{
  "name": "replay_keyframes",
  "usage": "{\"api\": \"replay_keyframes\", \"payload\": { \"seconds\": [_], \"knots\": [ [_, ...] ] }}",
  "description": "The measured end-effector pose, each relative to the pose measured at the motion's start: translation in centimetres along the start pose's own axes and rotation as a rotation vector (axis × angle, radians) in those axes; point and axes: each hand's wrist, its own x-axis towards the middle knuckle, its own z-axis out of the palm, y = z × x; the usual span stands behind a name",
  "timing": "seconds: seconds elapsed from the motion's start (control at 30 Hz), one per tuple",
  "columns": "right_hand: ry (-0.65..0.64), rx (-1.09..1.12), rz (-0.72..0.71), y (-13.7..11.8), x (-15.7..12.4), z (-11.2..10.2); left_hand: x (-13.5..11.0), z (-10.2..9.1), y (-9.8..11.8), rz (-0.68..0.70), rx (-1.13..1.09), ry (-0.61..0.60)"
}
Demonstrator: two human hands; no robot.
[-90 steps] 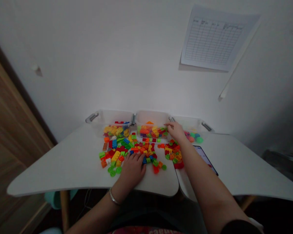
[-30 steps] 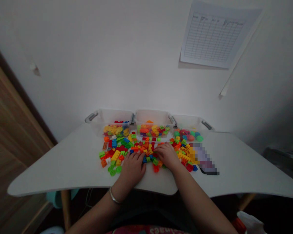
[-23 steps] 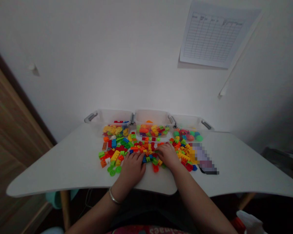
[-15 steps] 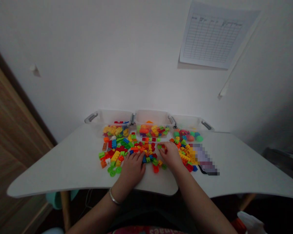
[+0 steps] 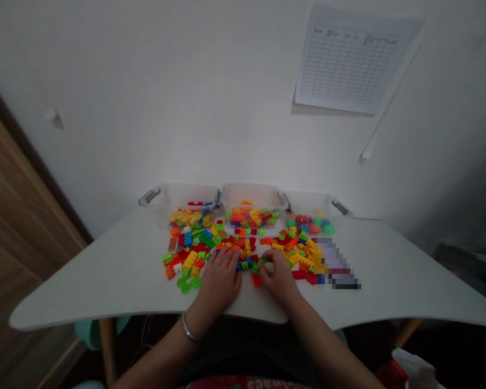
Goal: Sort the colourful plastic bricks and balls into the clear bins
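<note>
Many toy building bricks in red, yellow, green, orange and blue lie in a loose pile on the white table [image 5: 105, 281]. My left hand [image 5: 221, 275] rests palm down at the pile's near edge. Its fingers stretch over red and orange bricks, and a metal bangle [image 5: 189, 327] circles the wrist. To its right, my right hand [image 5: 281, 276] is curled, with thumb and forefinger pinched on a small green brick [image 5: 262, 261]. A red brick [image 5: 256, 280] lies just left of that thumb. Green wheel-like pieces [image 5: 185, 284] sit left of my left hand.
Three clear plastic boxes stand against the wall: the left box [image 5: 186, 193], middle box [image 5: 253, 193] and right box [image 5: 311, 200], each holding toy pieces. A pixelated, phone-like flat object [image 5: 338, 265] lies right of the pile. A printed sheet [image 5: 356, 59] hangs on the wall.
My right hand has come nearer to me with the green brick between its fingertips. My left hand has stayed nearly in place on the bricks.
</note>
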Motion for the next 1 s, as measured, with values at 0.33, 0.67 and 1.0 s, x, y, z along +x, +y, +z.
{"api": "replay_keyframes", "payload": {
  "seconds": [0.33,0.67,1.0],
  "knots": [
    [-0.019,-0.011,-0.106,-0.4,-0.1,0.1,0.8,-1.8,0.8,-0.009,-0.163,-0.018],
    [-0.021,0.043,-0.15,0.1,0.0,0.1,3.7,-1.9,2.7,-0.139,-0.583,-0.228],
    [-0.064,-0.042,-0.092,-0.4,0.1,-0.5,5.9,-2.7,0.0,-0.233,-0.633,-0.142]
  ]
}}
